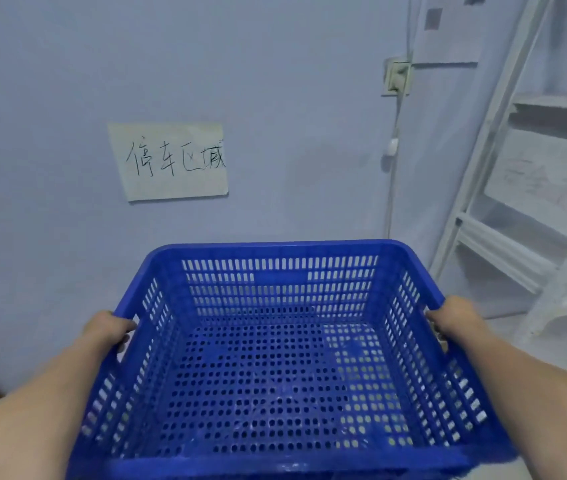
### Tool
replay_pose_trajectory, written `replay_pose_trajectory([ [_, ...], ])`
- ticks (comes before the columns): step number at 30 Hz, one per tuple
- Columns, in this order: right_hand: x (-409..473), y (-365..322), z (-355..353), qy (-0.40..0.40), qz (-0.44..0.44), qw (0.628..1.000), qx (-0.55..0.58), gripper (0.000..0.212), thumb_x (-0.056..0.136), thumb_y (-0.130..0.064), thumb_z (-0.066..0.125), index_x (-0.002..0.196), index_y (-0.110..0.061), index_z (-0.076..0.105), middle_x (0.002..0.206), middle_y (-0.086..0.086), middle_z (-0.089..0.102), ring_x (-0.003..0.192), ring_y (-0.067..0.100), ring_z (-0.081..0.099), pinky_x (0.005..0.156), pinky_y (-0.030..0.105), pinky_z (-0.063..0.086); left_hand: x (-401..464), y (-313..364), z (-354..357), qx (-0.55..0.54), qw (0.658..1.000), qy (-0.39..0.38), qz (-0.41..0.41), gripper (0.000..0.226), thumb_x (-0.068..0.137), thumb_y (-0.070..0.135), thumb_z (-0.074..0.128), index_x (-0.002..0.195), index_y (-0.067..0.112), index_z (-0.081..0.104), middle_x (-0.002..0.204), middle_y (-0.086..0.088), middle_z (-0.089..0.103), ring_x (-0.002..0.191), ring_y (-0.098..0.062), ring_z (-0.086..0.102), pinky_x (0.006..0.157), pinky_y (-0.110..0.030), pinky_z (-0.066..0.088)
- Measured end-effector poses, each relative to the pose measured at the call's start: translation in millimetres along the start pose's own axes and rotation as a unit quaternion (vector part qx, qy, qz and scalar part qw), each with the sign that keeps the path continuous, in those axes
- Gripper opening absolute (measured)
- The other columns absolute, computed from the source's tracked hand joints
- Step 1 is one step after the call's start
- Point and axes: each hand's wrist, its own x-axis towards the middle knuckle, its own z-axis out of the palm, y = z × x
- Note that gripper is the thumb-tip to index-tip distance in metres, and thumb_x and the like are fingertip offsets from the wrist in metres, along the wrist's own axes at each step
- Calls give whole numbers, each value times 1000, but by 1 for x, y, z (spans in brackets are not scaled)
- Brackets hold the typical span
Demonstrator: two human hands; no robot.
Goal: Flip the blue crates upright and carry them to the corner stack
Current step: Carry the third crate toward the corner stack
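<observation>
A blue perforated plastic crate [275, 368] is upright and empty, held in the air in front of me, close to a pale wall. My left hand [110, 329] grips its left rim, fingers curled into the side handle. My right hand [455, 318] grips the right rim the same way. Through the holes in its floor I see more blue plastic below, too unclear to identify.
A paper sign with handwritten characters [171, 161] is stuck on the wall ahead. A wall socket [396, 76] with a white cable [391, 188] hangs to the right. White metal shelving [524, 209] stands at the right, close to the crate's far corner.
</observation>
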Motion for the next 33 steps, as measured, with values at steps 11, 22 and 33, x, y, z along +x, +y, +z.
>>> replay_pose_trajectory([
  [11,101,-103,105,-57,-30,998,-6,27,80,-31,61,79,-4,62,81,19,71,71,33,70,75,44,59,86,-22,-2,6,995,79,-57,15,86,2,61,96,-7,54,62,-19,54,52,-28,48,60,-37,42],
  [22,143,-171,159,-86,-53,994,-44,17,86,-26,55,90,-10,59,82,10,68,71,27,67,58,29,50,151,-31,10,18,990,92,-106,19,86,7,64,97,-5,55,65,-19,56,54,-29,51,62,-40,45],
  [33,173,-180,198,-74,-18,994,-74,22,84,-30,55,93,-11,60,85,12,68,72,30,66,65,33,52,192,-22,35,41,992,52,-108,17,87,9,61,99,-1,55,69,-19,58,60,-30,54,64,-40,47],
])
